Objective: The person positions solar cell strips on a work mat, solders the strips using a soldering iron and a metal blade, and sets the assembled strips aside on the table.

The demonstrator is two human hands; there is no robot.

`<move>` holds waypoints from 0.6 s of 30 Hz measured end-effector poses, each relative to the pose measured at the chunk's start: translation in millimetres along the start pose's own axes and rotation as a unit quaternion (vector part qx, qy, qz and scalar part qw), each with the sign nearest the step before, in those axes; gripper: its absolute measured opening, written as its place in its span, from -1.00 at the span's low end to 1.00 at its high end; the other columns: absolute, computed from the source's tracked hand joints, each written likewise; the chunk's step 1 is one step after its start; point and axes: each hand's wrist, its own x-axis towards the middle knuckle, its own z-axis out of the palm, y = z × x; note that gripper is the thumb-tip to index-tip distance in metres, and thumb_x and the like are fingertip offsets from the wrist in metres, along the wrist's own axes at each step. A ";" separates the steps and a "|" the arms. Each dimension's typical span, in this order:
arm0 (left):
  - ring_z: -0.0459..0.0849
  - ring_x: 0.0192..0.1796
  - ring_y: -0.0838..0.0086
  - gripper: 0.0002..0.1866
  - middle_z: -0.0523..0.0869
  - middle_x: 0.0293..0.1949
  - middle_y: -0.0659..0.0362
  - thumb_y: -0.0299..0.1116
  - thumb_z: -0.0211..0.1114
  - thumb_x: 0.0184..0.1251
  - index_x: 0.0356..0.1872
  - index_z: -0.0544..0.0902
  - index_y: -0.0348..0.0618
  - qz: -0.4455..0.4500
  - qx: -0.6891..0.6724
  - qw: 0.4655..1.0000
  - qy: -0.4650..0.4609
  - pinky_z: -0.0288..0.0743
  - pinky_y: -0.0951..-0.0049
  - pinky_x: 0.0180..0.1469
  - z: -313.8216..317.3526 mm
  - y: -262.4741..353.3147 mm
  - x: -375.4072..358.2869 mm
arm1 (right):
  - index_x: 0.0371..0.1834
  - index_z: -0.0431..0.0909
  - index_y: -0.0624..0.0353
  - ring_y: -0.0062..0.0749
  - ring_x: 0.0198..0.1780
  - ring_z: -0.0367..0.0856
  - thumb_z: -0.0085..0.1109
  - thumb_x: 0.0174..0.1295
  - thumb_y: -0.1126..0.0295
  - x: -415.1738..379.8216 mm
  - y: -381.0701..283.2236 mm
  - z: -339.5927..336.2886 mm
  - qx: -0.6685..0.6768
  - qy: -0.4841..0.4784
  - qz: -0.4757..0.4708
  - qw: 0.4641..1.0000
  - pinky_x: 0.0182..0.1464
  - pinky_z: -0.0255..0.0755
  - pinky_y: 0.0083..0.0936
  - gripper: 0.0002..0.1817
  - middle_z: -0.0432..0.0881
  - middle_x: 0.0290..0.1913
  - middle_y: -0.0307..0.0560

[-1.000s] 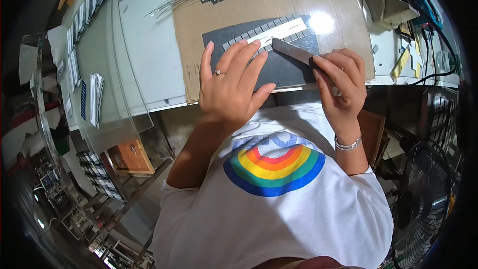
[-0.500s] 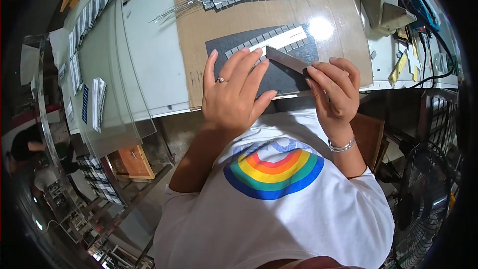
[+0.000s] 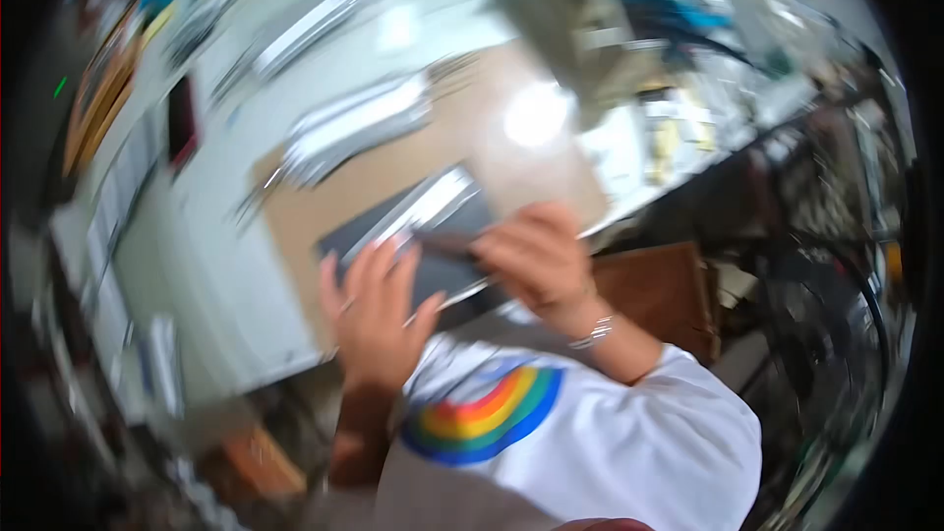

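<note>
The head view is blurred by motion. A white strip with grey edging lies on a dark mat, which rests on brown cardboard. My left hand lies over the strip's lower left end with its fingers spread. My right hand is closed round the outer end of a flat dark blade-like tool. The tool's far tip meets the strip near my left fingertips. A bundle of similar strips lies further back on the cardboard.
A phone with a red edge lies at the table's left. Glass sheets cover the left part of the table. A grey machine stands at the back. Yellow items are at the right.
The head view has turned and blurred, so the table and both hands appear further left and lower. Both hands keep much the same pose, with the tool still in my right hand.
</note>
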 end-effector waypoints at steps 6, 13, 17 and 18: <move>0.46 0.38 0.05 -0.47 0.55 0.29 -0.04 -0.10 0.17 0.45 0.27 0.52 -0.27 0.050 0.044 0.997 0.036 0.00 -0.19 0.50 9.8 -2.3 -10.1 | -0.04 0.70 0.07 -0.10 -0.01 0.58 0.43 0.07 0.40 -4.6 -1.5 -2.6 0.033 0.051 -0.009 0.998 0.04 0.45 -0.08 -0.66 0.69 -0.01 -0.18; 0.46 0.40 0.19 -0.44 0.58 0.30 0.10 0.04 0.21 0.46 0.33 0.53 -0.08 0.032 0.026 0.998 0.052 -0.03 -0.11 0.50 3.4 7.1 -2.2 | -0.03 0.68 0.11 -0.10 0.01 0.55 0.45 0.09 0.42 -6.2 -4.5 3.3 0.048 0.076 -0.003 0.996 0.09 0.41 -0.06 -0.66 0.68 -0.02 -0.18; 0.51 0.35 0.19 -0.48 0.62 0.24 0.10 0.03 0.19 0.48 0.28 0.57 -0.09 0.034 0.030 0.997 0.062 0.07 -0.09 0.46 1.0 10.0 -1.0 | -0.03 0.68 0.09 -0.12 0.02 0.55 0.45 0.09 0.42 -5.3 -5.0 8.5 0.024 0.071 0.006 0.997 0.10 0.40 -0.07 -0.66 0.68 -0.01 -0.19; 0.51 0.36 0.19 -0.48 0.62 0.24 0.10 0.03 0.18 0.48 0.28 0.57 -0.09 0.034 0.026 0.997 0.063 0.07 -0.09 0.46 0.6 9.7 -1.6 | -0.04 0.68 0.09 -0.12 0.02 0.55 0.45 0.09 0.42 -5.6 -6.5 9.6 0.017 0.070 0.010 0.997 0.10 0.40 -0.07 -0.66 0.68 -0.01 -0.20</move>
